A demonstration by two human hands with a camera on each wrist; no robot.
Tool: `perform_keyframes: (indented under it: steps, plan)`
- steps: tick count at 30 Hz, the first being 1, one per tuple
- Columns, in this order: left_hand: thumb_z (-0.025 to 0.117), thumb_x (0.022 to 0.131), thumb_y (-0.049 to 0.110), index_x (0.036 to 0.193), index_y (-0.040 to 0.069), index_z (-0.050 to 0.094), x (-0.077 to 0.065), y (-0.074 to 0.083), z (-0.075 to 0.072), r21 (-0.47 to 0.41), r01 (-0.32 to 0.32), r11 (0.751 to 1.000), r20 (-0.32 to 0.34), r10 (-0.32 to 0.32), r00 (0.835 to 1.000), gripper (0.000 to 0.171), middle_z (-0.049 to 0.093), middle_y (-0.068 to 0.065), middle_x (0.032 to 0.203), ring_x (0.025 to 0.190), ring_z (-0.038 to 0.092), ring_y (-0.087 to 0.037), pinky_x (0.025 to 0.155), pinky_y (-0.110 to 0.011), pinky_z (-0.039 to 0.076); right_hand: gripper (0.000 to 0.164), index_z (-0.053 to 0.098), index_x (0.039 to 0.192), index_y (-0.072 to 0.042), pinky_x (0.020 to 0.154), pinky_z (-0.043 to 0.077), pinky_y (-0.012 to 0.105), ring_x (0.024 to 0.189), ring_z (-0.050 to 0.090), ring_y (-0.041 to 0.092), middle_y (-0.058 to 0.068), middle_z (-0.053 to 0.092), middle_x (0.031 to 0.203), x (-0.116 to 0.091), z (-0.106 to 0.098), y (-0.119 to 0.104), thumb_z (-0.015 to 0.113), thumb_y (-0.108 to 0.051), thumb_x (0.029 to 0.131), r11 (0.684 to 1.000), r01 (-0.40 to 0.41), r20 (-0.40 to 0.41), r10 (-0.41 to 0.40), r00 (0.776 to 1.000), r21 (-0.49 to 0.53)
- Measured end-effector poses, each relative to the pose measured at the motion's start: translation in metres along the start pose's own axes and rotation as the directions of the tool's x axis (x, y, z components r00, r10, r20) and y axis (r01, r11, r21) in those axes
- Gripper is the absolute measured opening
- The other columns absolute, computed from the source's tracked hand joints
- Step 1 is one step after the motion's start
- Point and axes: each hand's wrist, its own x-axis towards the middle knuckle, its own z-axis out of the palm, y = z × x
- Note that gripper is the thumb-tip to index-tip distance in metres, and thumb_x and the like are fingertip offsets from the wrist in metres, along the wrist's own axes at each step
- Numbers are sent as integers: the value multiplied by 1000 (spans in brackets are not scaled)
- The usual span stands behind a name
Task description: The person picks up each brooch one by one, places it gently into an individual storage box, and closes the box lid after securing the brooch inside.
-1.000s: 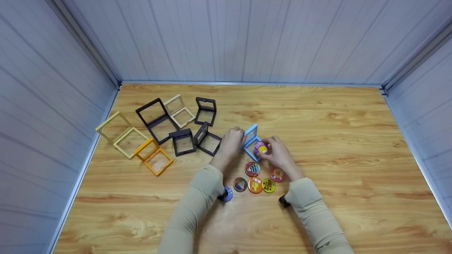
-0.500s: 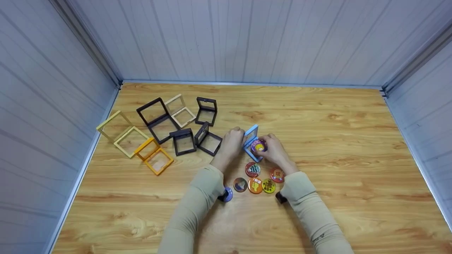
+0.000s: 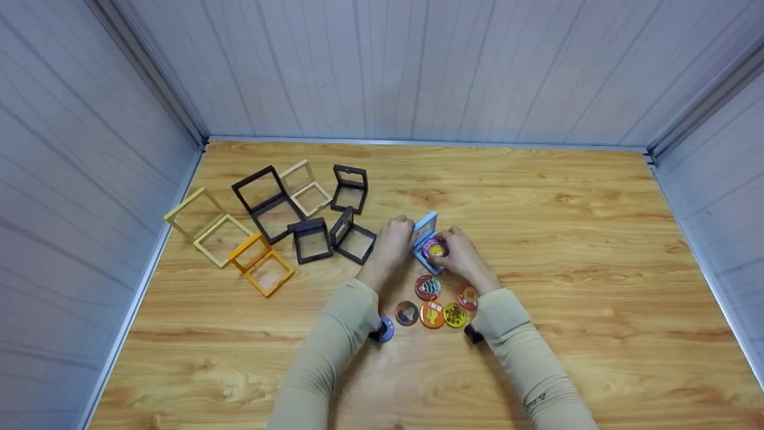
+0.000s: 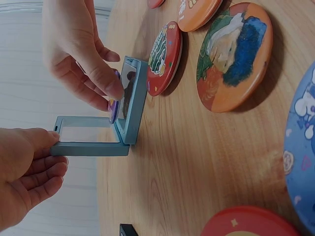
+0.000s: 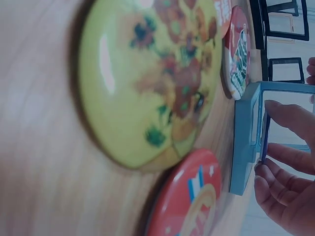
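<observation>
A small light-blue display frame (image 3: 426,240) stands hinged apart on the wooden table. My left hand (image 3: 394,239) holds the edge of its raised half, with the thumb on that edge in the left wrist view. Between thumb and fingers, my right hand (image 3: 464,255) pinches a round purple button badge (image 3: 436,248) with a yellow figure. In the right wrist view the badge (image 5: 265,136) is seen edge-on, just over the frame's lower half (image 5: 243,147); contact with its clear film cannot be made out. A red Christmas-tree badge (image 3: 428,288) lies just in front of the frame.
More badges lie nearby: a dark portrait one (image 3: 407,312), an orange one (image 3: 432,314), a yellow sunflower one (image 3: 455,315), a red one (image 3: 468,296) and a blue one (image 3: 387,329) beside the left sleeve. Several unfolded frames, including an orange one (image 3: 268,273), stand at left.
My right hand has moved slightly left, bringing the purple badge from the blue frame's right edge to over its lower half. My left hand and the frame have stayed nearly still.
</observation>
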Motion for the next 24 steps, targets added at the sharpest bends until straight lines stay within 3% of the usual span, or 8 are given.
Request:
perform_keyframes:
  steps: [14, 24]
  plan:
    - [59, 85, 15, 77, 1, 63, -1, 1, 0, 5, 20, 1000, 8, -20, 1000, 17, 56, -10, 75, 70, 60, -29, 61, -39, 49, 44, 58, 107, 7, 75, 44, 37, 81, 50, 26, 16, 50, 92, 1, 1, 1, 72, -15, 72, 999, 28, 0, -28, 1000, -32]
    - [59, 85, 15, 75, 1, 62, 0, 1, 0, 6, 6, 1000, 1, -6, 1000, 17, 56, -10, 74, 68, 58, -28, 61, -38, 49, 45, 57, 111, 6, 77, 44, 37, 84, 49, 26, 16, 48, 94, 0, 1, 0, 71, -14, 73, 999, -10, 15, 11, 1000, -34]
